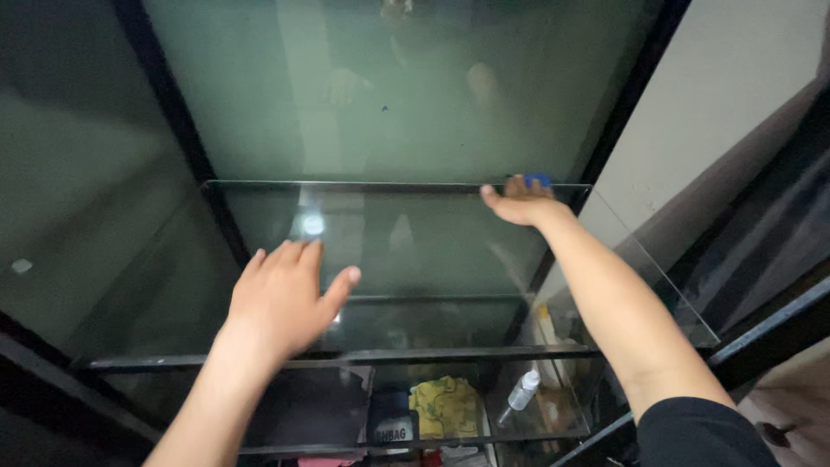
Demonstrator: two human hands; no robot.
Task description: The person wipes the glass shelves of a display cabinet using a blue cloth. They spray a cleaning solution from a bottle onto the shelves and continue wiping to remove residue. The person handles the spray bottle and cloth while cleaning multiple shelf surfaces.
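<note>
Glass-walled cabinet: the fragile, slippery glass shelf (415, 251) is pressed by the flat, unclenched left hand (281, 298); a blue cloth (538, 180) is gripped by the right hand (519, 203) far right; edges are judged the safest hold.

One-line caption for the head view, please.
Left hand flat on a glass shelf; right hand presses a blue cloth at its back edge.

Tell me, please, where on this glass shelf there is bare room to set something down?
The glass shelf is bare in its middle, between the left hand resting flat near the front and the right hand at the back right corner, which holds something blue. The lower shelf is crowded: a yellow cloth and a spray bottle.
</note>
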